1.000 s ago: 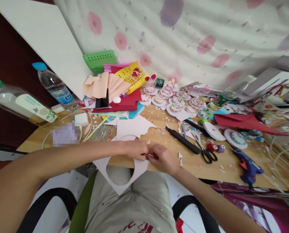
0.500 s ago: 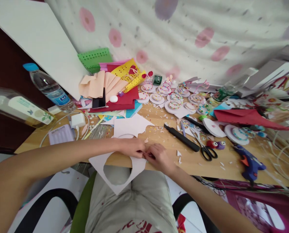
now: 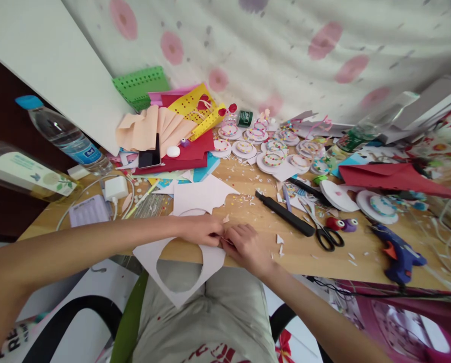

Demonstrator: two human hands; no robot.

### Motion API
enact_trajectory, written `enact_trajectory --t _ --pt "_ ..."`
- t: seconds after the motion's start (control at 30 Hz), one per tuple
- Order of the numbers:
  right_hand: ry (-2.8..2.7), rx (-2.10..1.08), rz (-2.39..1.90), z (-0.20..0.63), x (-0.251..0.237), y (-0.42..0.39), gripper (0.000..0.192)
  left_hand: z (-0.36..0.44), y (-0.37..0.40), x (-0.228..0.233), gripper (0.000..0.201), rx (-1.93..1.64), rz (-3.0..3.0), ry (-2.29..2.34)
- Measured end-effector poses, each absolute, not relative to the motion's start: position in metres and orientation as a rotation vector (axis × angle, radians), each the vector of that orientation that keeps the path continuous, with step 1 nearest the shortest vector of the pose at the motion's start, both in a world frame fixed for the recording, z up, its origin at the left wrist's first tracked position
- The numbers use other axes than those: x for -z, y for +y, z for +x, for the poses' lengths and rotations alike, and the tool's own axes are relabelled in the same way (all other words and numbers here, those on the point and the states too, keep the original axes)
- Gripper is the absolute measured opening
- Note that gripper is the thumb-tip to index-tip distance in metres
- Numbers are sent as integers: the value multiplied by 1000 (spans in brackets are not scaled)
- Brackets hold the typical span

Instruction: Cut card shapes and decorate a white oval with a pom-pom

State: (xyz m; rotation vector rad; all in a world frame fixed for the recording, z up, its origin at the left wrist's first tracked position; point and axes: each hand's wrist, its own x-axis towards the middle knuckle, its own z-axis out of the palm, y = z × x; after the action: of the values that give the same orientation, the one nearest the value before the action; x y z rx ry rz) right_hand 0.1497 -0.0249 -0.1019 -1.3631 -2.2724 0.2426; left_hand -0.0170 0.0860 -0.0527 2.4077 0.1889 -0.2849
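At the table's front edge my left hand (image 3: 203,230) and my right hand (image 3: 246,247) meet, fingers closed together. Whatever they pinch between them is too small and too covered to make out. Under my left hand lies a white foam sheet (image 3: 150,257) with a large round hole cut in it, its corner jutting over my lap. A second cut white sheet (image 3: 195,194) rests just beyond the hands. To the right are a black-handled cutter knife (image 3: 286,214), scissors (image 3: 326,237) and a blue glue gun (image 3: 403,257).
Several white discs with beaded rings (image 3: 274,156) fill the back of the wooden table. Coloured sheets (image 3: 189,156) and a black phone (image 3: 150,157) are piled at back left, beside a water bottle (image 3: 68,136). White scraps (image 3: 280,242) litter the tabletop.
My view has shifted slightly. Both hands stay together at the table edge in nearly the same pose, and the white sheet with the hole stays under my left hand.
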Motion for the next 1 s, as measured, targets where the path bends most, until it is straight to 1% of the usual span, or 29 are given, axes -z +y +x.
enact_trajectory --t 0.33,0.43,0.5,0.6,0.73,0.87,1.0 --pt "-2207 -345 -1378 149 103 -24 18 -16 89 47 13 309 2391 227" --pt "-2180 -423 -1356 153 99 -22 13 -17 89 46 14 300 2424 213" --pt "-2168 -518 -1313 156 95 -20 5 -18 89 44 14 285 2462 200" --pt "-2156 -647 -1265 157 90 -16 18 -21 87 43 16 248 2530 182" --pt "-2131 -579 -1346 149 94 -14 10 -26 81 49 19 197 2594 171" --pt "-2160 -525 -1369 143 100 -16 13 -35 77 50 19 162 2587 240" --pt "-2088 -547 -1430 139 100 -17 14 -48 73 36 23 68 2555 443"
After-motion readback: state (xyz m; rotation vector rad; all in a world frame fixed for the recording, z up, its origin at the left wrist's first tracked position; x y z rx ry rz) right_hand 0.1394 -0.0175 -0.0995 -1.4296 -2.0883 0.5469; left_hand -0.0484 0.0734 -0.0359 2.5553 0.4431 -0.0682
